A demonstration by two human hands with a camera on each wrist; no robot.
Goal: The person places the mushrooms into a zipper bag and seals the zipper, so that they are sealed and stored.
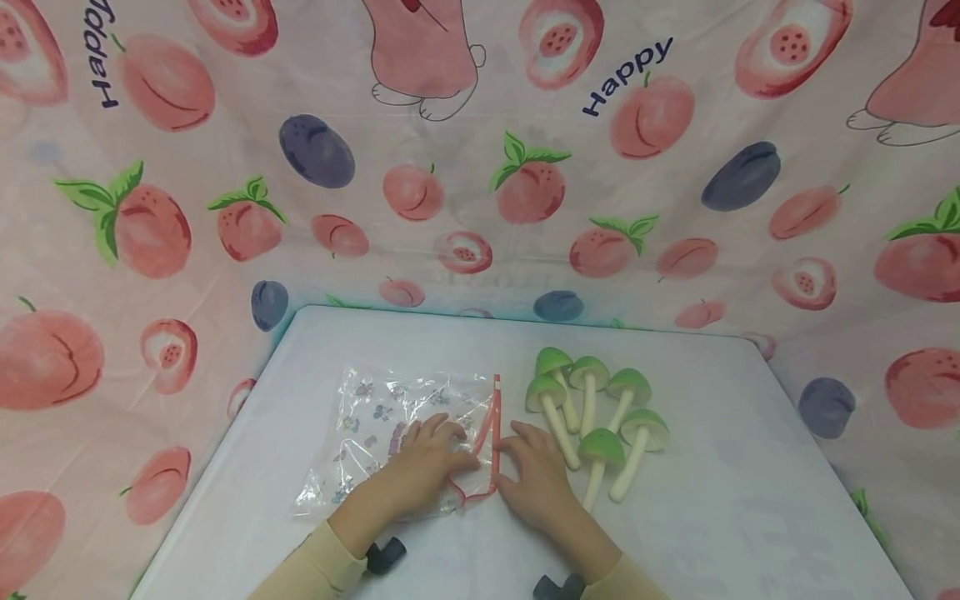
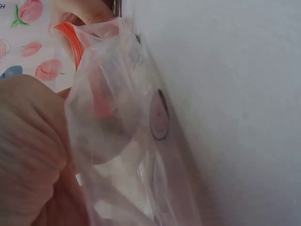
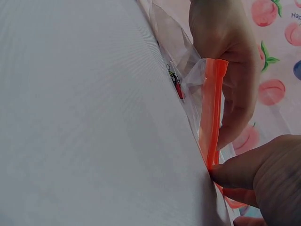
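A clear zip bag [image 1: 367,408] with small printed figures lies flat, its red-edged mouth [image 1: 496,417] facing right. One red strip bows back to the left, so the mouth gapes. My left hand [image 1: 423,467] lies over the bag near that mouth and holds the bowed-back lip, its fingertips partly hidden. At the other strip, my right hand [image 1: 536,475] pinches the red edge [image 3: 214,108] between thumb and finger. In the left wrist view the film [image 2: 108,94] bulges up beside my left hand [image 2: 33,150].
Several toy mushrooms [image 1: 602,450] with green caps and pale stems lie grouped right of my right hand. They rest on a white tabletop [image 1: 750,500]. Fruit-printed cloth [image 1: 465,167] hangs behind and along the sides.
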